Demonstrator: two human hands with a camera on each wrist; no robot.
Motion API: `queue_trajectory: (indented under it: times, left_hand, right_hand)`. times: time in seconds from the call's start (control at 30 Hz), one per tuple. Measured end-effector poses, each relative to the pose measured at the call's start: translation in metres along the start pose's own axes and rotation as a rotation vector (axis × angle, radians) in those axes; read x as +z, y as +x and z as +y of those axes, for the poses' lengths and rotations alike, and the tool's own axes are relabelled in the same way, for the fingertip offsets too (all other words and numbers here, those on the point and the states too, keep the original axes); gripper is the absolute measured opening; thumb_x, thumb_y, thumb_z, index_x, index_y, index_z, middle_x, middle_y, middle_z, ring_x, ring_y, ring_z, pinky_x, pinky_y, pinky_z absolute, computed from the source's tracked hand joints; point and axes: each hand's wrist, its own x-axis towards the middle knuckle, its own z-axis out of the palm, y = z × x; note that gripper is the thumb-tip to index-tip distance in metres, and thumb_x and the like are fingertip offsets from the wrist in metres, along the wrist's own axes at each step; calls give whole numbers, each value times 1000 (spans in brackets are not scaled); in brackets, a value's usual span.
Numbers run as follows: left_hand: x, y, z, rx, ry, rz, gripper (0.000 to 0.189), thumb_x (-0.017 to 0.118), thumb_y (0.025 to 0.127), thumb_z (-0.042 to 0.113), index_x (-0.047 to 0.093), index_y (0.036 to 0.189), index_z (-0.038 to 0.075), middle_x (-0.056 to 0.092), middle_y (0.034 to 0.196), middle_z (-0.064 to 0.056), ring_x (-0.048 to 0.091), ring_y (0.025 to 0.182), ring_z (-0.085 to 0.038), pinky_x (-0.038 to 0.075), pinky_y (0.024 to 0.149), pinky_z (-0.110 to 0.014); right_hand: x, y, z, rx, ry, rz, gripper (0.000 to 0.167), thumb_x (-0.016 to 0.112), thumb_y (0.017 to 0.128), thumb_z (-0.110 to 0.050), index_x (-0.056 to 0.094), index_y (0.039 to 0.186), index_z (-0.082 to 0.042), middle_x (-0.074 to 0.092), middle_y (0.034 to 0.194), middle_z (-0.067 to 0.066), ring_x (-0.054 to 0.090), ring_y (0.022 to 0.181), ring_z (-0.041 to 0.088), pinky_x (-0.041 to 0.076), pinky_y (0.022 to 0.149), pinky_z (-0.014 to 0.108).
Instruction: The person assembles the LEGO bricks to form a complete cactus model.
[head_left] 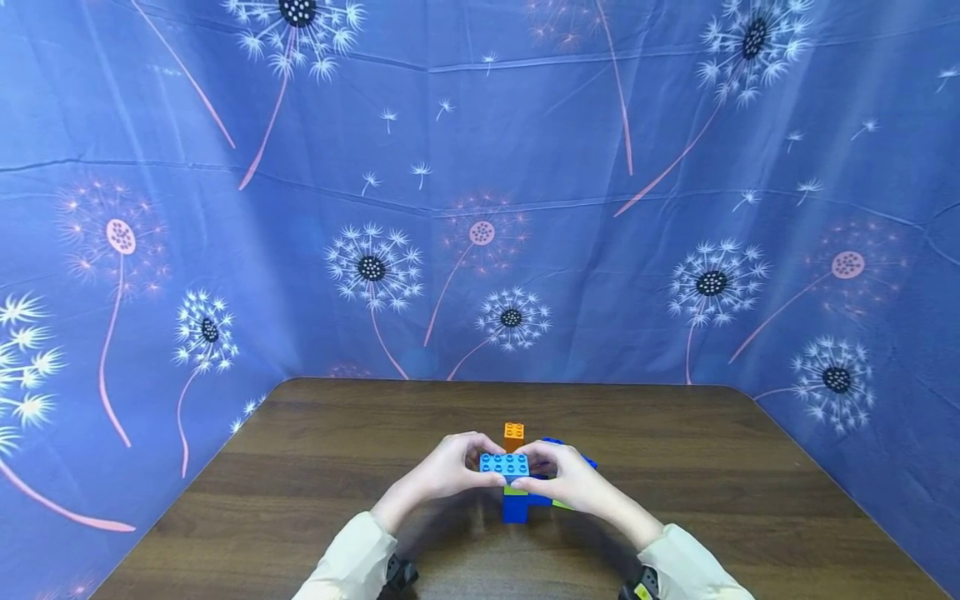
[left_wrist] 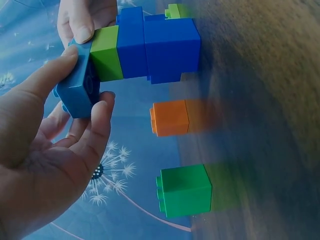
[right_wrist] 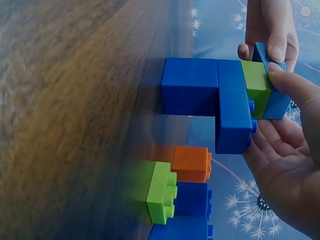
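A light blue toy building brick (head_left: 504, 465) with studs on top is held level between both hands. My left hand (head_left: 448, 468) pinches its left end with thumb and fingers. At the right end, my right hand (head_left: 573, 479) grips it the same way, its thumb on the near side. The brick lies on a lime green brick (left_wrist: 106, 54) and overhangs it to the left. Under the lime brick is a dark blue brick (right_wrist: 234, 107), which rests on another dark blue brick (right_wrist: 190, 86) at the tabletop.
Behind the stack stands an orange brick (head_left: 513, 432) on the brown wooden table (head_left: 360, 425). A green brick (left_wrist: 185, 190) shows in the left wrist view. Blue bricks (right_wrist: 192, 200) and a lime brick (right_wrist: 161, 192) appear in the right wrist view. A blue dandelion-print cloth (head_left: 600, 250) hangs behind.
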Motion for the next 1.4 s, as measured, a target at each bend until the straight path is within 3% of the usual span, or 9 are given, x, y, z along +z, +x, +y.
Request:
queue_trajectory:
  times: [0.2,0.53,0.73,0.9,1.07,1.2,1.3,1.4]
  left_hand:
    - [-1,-1,-2,-27,10,-14,31,75,80,25,65,104,9,65,86,1,54,67,-3,48,63,-19]
    - [-3,0,-4,10,34,-13,31,75,80,26,65,106,11,66,92,0,52,71,-6,48,64,-19]
    - [-5,-2,-3,22,30,-2,32,75,79,26,67,107,11,68,95,-1,56,76,-6,50,69,-19]
    - [-7,-5,-3,3,20,-4,34,76,79,25,66,107,9,68,96,-3,60,79,-7,51,73,-20]
    - [-9,-6,-5,0,10,4,33,76,78,25,67,106,10,69,96,-2,63,82,-9,53,77,-25]
    - [-12,-7,-6,12,-11,15,33,77,78,23,67,105,8,69,94,-4,65,83,-13,54,79,-35]
    - [-14,-8,-5,9,-29,17,33,76,78,23,67,105,6,69,94,-5,66,85,-17,53,80,-41]
    - [-18,-9,-5,-7,-25,23,31,74,80,23,66,105,7,69,96,-5,66,86,-17,53,80,-39]
  right_hand:
    - [2,1,8,17,-4,-7,31,67,87,-18,60,112,0,66,98,8,62,89,14,52,84,38]
    - [5,6,39,-2,2,6,31,67,86,-28,62,112,-11,65,98,0,62,88,9,52,82,25]
    - [4,6,40,-11,15,1,33,67,86,-29,62,112,-11,65,98,1,62,89,11,52,82,25]
    - [5,5,38,18,3,-6,32,67,87,-25,61,114,-9,65,101,2,62,90,13,52,84,33]
    - [3,2,19,21,3,-7,30,66,88,-18,60,113,-4,64,101,8,62,90,20,51,85,43]
    - [0,0,5,21,4,-11,30,66,88,-16,60,112,0,64,99,10,62,90,19,50,85,44]
    - [2,1,10,25,-3,-6,30,66,87,-17,60,112,-1,65,99,8,62,89,17,51,85,43]
    - [5,3,23,28,-15,4,30,67,87,-19,61,113,-5,65,99,4,62,89,13,52,84,37]
